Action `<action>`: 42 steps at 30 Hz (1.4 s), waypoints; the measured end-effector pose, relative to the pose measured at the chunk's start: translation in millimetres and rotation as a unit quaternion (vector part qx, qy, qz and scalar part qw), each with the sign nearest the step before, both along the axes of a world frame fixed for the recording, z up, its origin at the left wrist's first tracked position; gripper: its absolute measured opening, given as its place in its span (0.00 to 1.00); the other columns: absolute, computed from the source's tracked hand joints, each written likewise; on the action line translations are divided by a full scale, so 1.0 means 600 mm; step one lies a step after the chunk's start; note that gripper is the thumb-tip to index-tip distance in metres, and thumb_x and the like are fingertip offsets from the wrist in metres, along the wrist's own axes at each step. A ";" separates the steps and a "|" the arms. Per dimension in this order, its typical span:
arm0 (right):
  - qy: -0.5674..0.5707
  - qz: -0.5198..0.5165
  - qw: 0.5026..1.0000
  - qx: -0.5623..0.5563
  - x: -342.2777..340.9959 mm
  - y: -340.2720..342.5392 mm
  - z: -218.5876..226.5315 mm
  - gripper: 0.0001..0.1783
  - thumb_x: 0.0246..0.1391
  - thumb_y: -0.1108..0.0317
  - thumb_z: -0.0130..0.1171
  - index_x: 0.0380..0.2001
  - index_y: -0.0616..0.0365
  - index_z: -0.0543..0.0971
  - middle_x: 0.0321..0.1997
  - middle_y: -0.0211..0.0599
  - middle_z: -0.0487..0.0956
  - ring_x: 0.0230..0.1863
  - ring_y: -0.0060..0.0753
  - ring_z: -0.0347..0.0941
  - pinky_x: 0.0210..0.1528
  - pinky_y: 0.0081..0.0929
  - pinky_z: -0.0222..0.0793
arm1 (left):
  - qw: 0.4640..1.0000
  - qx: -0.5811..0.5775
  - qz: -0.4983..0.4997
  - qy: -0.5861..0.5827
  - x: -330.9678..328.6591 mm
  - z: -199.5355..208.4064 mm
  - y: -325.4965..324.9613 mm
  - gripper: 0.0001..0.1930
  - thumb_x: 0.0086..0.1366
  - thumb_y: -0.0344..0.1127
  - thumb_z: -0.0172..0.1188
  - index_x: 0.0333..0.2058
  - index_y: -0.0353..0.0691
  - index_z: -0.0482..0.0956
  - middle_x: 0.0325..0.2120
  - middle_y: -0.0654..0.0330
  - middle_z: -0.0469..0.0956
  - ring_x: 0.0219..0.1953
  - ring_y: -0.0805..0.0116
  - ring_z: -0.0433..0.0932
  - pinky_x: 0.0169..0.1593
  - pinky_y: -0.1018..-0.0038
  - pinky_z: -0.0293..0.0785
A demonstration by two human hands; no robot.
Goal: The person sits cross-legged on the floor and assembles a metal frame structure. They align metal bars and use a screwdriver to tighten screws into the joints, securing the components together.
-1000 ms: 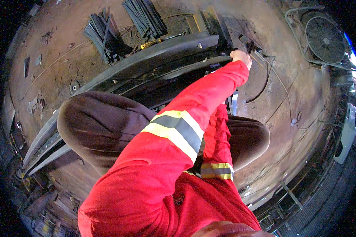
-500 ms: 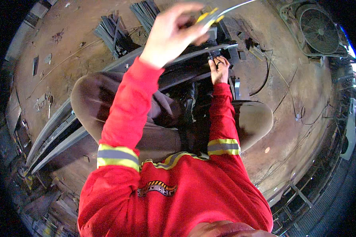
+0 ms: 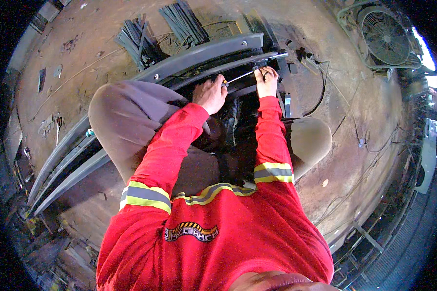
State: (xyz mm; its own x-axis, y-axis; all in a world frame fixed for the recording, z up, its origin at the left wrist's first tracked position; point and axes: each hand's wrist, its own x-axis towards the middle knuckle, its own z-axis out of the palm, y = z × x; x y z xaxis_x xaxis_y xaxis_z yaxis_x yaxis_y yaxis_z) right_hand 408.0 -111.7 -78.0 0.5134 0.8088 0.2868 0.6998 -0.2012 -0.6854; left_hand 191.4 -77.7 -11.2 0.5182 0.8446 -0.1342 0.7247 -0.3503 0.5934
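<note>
My left hand [image 3: 211, 95] is wrapped round the handle of a screwdriver [image 3: 240, 77], with a bit of yellow showing at the grip. Its thin bright shaft points right and slightly away from me, up to the fingers of my right hand [image 3: 267, 83]. Those fingers are closed at the right end of a long curved dark bar assembly [image 3: 204, 52]; what they pinch is too small to make out. A dark ring shows on one finger. The assembly lies across my folded legs [image 3: 126, 116], its curved rails running down to the left.
Two bundles of dark metal strips [image 3: 140, 42] lie beyond the assembly. A round caged fan [image 3: 386, 36] stands at the far right. Cables [image 3: 347, 116] trail over the brown floor on the right. Metal scrap and racks line the rim.
My left hand has come down from a raised position, bringing the screwdriver to the assembly beside my right hand. The right hand stays at nearly the same place.
</note>
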 end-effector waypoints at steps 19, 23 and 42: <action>0.004 0.009 1.000 -0.009 -0.003 0.003 0.006 0.10 0.45 0.66 0.61 0.28 0.62 0.79 0.40 0.38 0.75 0.54 0.42 0.59 0.55 0.35 0.57 | 1.000 0.002 0.001 -0.023 -0.006 -0.024 0.008 0.10 0.59 0.38 0.50 0.40 0.47 0.66 0.23 0.46 0.75 0.28 0.43 0.75 0.30 0.52 0.69; -0.007 0.005 1.000 -0.010 0.001 0.000 0.006 0.11 0.45 0.64 0.61 0.28 0.62 0.79 0.40 0.38 0.76 0.54 0.42 0.59 0.56 0.36 0.56 | 1.000 0.011 -0.001 -0.014 -0.004 -0.010 0.006 0.10 0.60 0.38 0.50 0.40 0.47 0.66 0.23 0.46 0.75 0.28 0.44 0.75 0.30 0.52 0.69; -0.019 0.005 1.000 -0.013 -0.003 0.003 0.005 0.10 0.45 0.66 0.62 0.28 0.62 0.79 0.38 0.38 0.76 0.53 0.43 0.60 0.54 0.36 0.58 | 0.997 0.069 -0.021 -0.041 0.004 -0.024 0.000 0.13 0.59 0.36 0.52 0.43 0.46 0.67 0.28 0.48 0.73 0.31 0.46 0.74 0.32 0.56 0.69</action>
